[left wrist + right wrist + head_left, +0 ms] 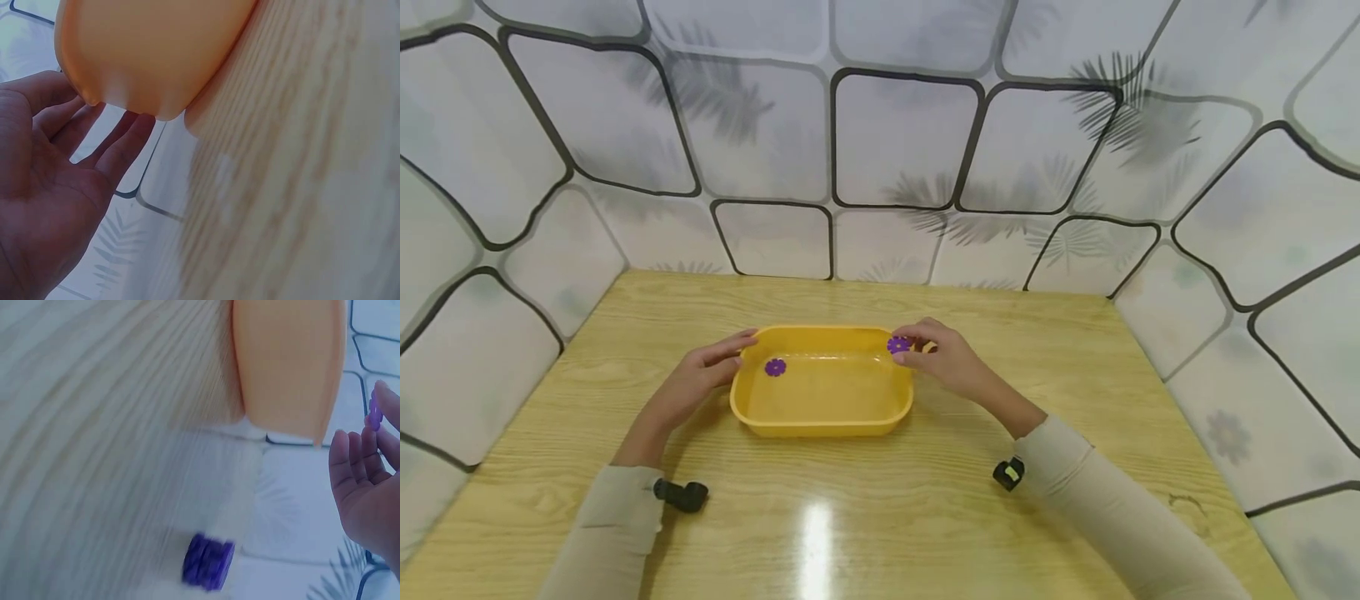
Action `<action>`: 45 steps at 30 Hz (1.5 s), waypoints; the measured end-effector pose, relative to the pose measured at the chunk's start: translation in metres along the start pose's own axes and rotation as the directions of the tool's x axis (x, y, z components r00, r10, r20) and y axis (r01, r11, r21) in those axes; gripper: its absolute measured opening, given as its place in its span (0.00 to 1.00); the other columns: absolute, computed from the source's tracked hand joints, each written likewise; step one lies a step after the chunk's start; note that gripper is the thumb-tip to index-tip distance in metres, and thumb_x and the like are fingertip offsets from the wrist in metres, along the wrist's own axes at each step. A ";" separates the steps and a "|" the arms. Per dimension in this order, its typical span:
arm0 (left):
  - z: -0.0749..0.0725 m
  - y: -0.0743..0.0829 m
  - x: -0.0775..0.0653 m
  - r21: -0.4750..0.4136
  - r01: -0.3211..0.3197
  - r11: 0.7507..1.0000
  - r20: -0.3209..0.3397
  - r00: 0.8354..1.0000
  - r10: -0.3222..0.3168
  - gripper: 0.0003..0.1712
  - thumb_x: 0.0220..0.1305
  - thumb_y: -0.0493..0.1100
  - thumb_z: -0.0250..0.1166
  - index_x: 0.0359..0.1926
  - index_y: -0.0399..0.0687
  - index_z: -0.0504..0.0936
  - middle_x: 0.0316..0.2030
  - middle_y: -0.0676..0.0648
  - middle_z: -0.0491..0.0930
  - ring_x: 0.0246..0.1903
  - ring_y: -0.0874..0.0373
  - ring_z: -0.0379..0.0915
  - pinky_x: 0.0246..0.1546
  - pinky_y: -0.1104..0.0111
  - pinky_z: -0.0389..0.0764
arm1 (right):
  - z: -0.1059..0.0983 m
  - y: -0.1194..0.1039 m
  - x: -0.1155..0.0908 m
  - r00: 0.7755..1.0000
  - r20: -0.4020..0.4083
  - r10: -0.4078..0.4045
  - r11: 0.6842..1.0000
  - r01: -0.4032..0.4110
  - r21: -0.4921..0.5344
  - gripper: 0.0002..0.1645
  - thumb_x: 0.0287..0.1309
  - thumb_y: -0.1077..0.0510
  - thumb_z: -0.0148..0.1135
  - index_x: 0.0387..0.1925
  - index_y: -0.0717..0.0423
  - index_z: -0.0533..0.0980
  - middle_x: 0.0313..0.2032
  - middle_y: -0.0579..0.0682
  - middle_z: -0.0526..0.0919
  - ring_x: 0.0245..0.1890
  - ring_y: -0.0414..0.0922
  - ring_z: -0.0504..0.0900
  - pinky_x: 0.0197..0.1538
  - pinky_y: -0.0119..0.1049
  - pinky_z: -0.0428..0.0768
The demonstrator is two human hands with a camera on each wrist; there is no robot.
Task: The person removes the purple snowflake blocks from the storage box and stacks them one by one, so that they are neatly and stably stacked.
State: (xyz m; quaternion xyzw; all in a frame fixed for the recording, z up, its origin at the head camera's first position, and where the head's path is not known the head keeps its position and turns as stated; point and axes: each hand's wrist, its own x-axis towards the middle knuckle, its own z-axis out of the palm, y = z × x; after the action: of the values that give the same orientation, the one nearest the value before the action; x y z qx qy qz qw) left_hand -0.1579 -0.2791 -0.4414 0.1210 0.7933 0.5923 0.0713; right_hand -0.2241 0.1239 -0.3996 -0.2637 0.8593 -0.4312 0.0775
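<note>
A yellow tray (822, 428) stands on the wooden table. My left hand (700, 373) touches its left end, and the left wrist view shows the fairly straight fingers (128, 147) against the tray's end wall (144, 56). Inside, near the left end, lies a purple flower-shaped piece (776, 367) with a pale centre. Over the tray's far right corner, my right hand (951, 362) pinches another purple flower piece (898, 344) between thumb and fingers. The right wrist view shows that piece (375, 412) edge-on, above the rim.
In the right wrist view, a ridged purple object (209, 562) sits on the table beyond the tray; my right hand hides that spot in the head view. Patterned wall panels (906, 142) enclose the back and sides of the table (760, 517).
</note>
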 end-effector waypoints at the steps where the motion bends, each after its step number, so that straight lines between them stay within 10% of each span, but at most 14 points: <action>1: 0.000 0.000 0.000 0.004 0.002 1.000 -0.001 1.000 -0.002 0.28 0.79 0.47 0.52 0.72 0.38 0.67 0.78 0.42 0.54 0.79 0.41 0.42 0.58 0.83 0.72 | -0.005 0.004 -0.005 1.000 -0.011 0.014 1.000 -0.014 -0.007 0.22 0.65 0.49 0.67 0.58 0.49 0.81 0.47 0.48 0.80 0.45 0.47 0.76 0.46 0.41 0.80; 19: 0.002 -0.003 -0.004 0.033 0.048 0.998 -0.014 0.999 -0.047 0.27 0.79 0.48 0.53 0.72 0.44 0.69 0.79 0.46 0.55 0.79 0.44 0.43 0.57 0.84 0.71 | -0.050 0.063 -0.055 0.982 -0.039 0.187 0.979 -0.190 -0.079 0.28 0.66 0.49 0.66 0.62 0.59 0.77 0.48 0.55 0.78 0.45 0.50 0.76 0.37 0.38 0.83; 45: 0.001 -0.001 0.000 -0.005 0.002 1.000 0.007 1.000 -0.002 0.28 0.80 0.48 0.51 0.73 0.39 0.67 0.79 0.43 0.53 0.78 0.41 0.43 0.57 0.83 0.74 | -0.050 0.090 -0.057 0.967 0.090 0.239 0.966 -0.227 -0.125 0.26 0.68 0.53 0.64 0.63 0.59 0.75 0.56 0.62 0.74 0.45 0.51 0.77 0.37 0.37 0.81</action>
State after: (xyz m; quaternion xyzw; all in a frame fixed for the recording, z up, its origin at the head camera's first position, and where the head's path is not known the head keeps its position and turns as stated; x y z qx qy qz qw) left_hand -0.1583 -0.2787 -0.4428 0.1222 0.7917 0.5939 0.0749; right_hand -0.2285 0.2330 -0.4446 -0.1870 0.9023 -0.3551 0.1572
